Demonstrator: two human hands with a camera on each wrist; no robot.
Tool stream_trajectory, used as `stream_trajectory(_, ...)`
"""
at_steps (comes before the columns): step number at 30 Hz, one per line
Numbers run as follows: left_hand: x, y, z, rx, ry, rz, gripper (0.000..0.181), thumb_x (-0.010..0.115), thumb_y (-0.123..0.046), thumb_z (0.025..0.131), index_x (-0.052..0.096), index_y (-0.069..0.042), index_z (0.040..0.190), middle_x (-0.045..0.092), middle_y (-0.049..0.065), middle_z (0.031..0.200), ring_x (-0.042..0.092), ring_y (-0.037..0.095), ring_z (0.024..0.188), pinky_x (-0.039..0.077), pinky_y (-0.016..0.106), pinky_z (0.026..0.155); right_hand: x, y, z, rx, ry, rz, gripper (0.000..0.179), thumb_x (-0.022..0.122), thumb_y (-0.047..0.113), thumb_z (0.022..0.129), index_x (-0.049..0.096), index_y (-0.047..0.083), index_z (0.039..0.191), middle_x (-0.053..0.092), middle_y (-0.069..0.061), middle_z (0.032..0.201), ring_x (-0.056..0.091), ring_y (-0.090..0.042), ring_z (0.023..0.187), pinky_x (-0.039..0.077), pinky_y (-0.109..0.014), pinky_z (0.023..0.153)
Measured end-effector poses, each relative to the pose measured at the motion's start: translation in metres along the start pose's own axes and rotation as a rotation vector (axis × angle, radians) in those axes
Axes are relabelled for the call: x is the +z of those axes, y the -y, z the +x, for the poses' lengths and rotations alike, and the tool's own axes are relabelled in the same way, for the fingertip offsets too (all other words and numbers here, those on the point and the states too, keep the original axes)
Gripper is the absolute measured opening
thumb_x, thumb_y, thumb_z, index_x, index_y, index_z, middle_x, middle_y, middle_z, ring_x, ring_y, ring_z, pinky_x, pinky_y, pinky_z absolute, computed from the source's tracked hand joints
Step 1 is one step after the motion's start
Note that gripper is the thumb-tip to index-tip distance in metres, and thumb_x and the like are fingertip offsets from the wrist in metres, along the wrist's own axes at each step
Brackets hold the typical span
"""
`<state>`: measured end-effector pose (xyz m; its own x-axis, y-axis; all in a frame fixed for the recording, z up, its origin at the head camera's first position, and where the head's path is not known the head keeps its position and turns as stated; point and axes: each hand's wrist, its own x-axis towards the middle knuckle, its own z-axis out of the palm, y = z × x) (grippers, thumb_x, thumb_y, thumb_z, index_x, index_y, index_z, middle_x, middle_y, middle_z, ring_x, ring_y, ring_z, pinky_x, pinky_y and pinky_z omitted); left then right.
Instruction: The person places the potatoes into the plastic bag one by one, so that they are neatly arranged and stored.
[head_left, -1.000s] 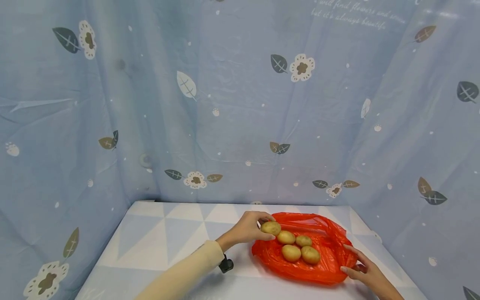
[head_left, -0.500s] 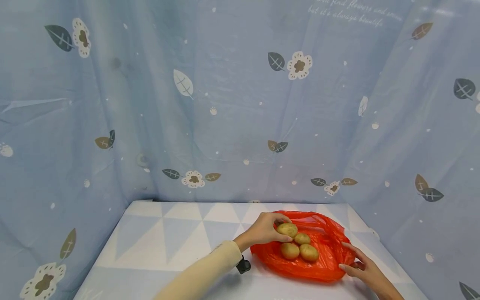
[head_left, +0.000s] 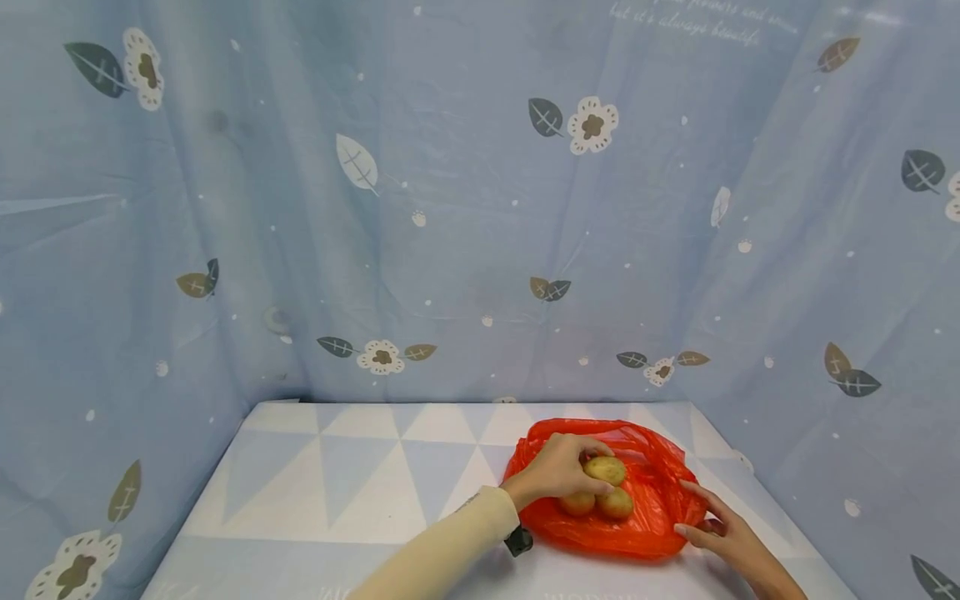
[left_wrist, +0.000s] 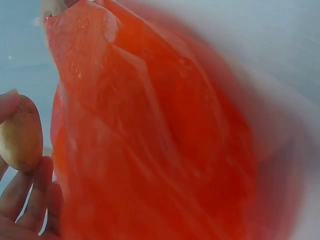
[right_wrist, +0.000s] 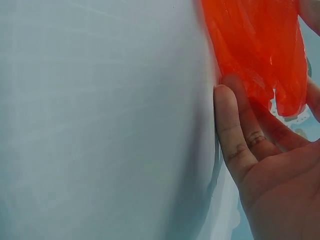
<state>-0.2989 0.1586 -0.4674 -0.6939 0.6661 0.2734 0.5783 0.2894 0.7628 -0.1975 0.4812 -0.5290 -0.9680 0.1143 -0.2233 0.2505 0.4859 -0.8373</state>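
Observation:
My left hand (head_left: 557, 472) pinches a yellow-brown potato (head_left: 604, 472) between thumb and fingers, over a spread-out red plastic bag (head_left: 648, 533). In the left wrist view that potato (left_wrist: 22, 134) appears at the left edge, beside the crinkled bag wall (left_wrist: 135, 125). Two more potatoes, a left one (head_left: 577, 504) and a right one (head_left: 615, 504), lie on the bag just below the held one. Others may be hidden behind the hand. My right hand (head_left: 726, 537) holds the bag's right edge; in the right wrist view its fingers (right_wrist: 227, 112) reach under the red plastic (right_wrist: 260, 45).
Beneath everything is a table with a white and pale blue triangle-patterned cover (head_left: 360, 475). A blue curtain (head_left: 450, 208) with leaves and flowers hangs behind and at both sides. A small black device (head_left: 518, 542) sits on the left wrist.
My left hand has carried the potato rightward, from the bag's left rim to above the potatoes on the bag. The right hand keeps its place at the right edge.

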Motion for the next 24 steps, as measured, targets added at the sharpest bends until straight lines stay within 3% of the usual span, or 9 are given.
stream_trajectory(13, 0.039, -0.009, 0.023, -0.044, -0.021, -0.015, 0.044, 0.092, -0.024, 0.080, 0.076, -0.020, 0.121, 0.069, -0.020, 0.110, 0.055, -0.003, 0.095, 0.049, 0.018, 0.083, -0.001, 0.000, -0.001, -0.015, 0.002, 0.015, 0.082, 0.077, 0.031, 0.094, 0.031, 0.015, 0.160, 0.027, -0.025, 0.159, 0.058, -0.027, 0.097, 0.053, -0.034, 0.079)
stream_trajectory(24, 0.068, -0.010, 0.036, -0.058, -0.037, 0.109, 0.036, 0.091, -0.030, 0.080, 0.076, -0.030, 0.113, 0.068, -0.022, 0.106, 0.055, 0.001, 0.100, 0.049, 0.023, 0.087, 0.001, -0.002, -0.002, -0.024, 0.012, 0.041, 0.080, 0.077, 0.029, 0.094, 0.033, 0.015, 0.160, 0.028, -0.024, 0.160, 0.061, -0.028, 0.100, 0.054, -0.037, 0.080)
